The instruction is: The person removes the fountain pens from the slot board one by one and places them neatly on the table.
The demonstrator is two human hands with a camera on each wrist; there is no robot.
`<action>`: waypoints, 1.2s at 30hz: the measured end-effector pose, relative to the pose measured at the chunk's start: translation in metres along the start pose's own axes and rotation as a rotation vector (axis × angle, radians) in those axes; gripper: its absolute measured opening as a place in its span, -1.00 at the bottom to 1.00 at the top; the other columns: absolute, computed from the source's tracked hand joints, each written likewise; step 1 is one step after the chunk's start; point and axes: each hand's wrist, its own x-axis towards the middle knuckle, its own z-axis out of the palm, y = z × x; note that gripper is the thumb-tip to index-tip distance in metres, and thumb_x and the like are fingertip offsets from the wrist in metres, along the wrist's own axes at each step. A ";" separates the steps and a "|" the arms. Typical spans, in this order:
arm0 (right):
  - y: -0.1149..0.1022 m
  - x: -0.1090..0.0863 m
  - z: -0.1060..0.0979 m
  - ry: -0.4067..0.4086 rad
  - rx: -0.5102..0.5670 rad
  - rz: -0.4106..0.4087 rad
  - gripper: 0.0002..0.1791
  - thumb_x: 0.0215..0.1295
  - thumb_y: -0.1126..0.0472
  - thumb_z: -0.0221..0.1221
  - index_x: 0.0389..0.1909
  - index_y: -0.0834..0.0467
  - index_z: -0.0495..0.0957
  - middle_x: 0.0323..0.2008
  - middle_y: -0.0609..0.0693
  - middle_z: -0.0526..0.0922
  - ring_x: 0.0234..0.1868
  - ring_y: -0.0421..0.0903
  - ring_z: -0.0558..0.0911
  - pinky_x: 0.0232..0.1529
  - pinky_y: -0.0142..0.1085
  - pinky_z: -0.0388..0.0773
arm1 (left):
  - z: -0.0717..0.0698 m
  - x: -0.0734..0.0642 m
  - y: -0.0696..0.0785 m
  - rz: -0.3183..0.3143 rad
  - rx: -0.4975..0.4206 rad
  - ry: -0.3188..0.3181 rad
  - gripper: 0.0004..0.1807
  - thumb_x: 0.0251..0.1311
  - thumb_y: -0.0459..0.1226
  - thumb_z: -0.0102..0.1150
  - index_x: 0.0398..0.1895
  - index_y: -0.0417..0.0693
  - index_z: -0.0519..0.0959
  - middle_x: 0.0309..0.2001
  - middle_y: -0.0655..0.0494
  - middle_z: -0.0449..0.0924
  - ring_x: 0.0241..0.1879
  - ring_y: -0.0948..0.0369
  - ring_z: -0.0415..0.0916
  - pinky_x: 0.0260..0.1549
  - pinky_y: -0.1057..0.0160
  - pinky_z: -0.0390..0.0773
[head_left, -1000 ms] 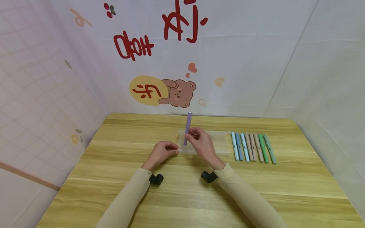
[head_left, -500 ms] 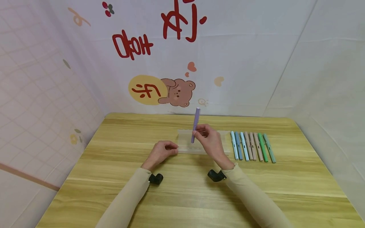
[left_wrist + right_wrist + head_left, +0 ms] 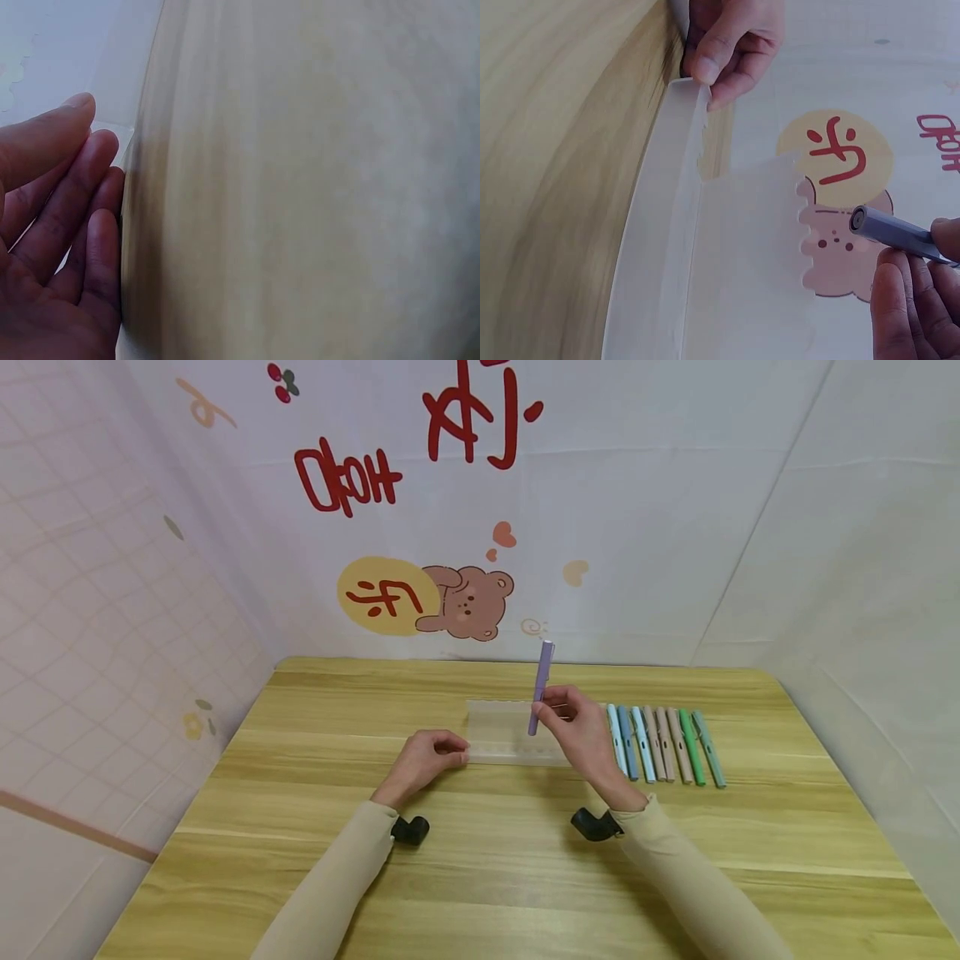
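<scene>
My right hand pinches a purple pen between thumb and fingers, holding it nearly upright in front of the frosted clear plastic pen rack. In the right wrist view the pen's end points left, apart from the rack's scalloped edge. My left hand grips the rack's left front corner, its thumb and fingertips at the end of the front strip. Behind my right hand, the rack's right part is hidden.
Several capped pens in blue, brown and green lie side by side right of the rack on the wooden table. A white printed backdrop stands behind the table, with similar panels at the sides.
My right hand has moved steadily to the right along the rack with the purple pen, uncovering more of the rack's left part. My left hand stays at the corner.
</scene>
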 end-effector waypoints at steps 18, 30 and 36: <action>0.013 -0.012 -0.043 0.067 -0.073 -0.002 -0.66 0.46 0.08 0.31 0.06 0.25 0.64 -0.14 0.15 0.76 -0.18 -0.24 0.69 -0.20 -0.49 0.59 | 0.000 0.000 0.000 0.006 -0.002 0.001 -0.85 0.29 -0.28 0.43 -0.10 -0.04 0.78 -0.21 0.20 0.74 -0.22 0.29 0.61 -0.08 0.17 0.59; 0.021 -0.016 -0.071 0.113 -0.106 -0.001 -0.65 0.47 0.11 0.29 0.07 0.29 0.64 -0.14 0.21 0.76 -0.23 -0.36 0.68 -0.22 -0.52 0.56 | 0.001 0.001 0.000 -0.001 0.007 0.009 -0.86 0.30 -0.27 0.42 -0.11 -0.02 0.79 -0.21 0.21 0.74 -0.21 0.28 0.60 -0.08 0.16 0.58; 0.026 -0.020 -0.087 0.124 -0.135 0.013 -0.64 0.47 0.10 0.28 0.11 0.26 0.63 -0.11 0.20 0.76 -0.22 -0.39 0.68 -0.23 -0.52 0.56 | 0.001 0.000 0.000 0.000 0.005 0.007 -0.86 0.30 -0.27 0.42 -0.11 -0.03 0.78 -0.20 0.20 0.74 -0.21 0.29 0.60 -0.07 0.17 0.58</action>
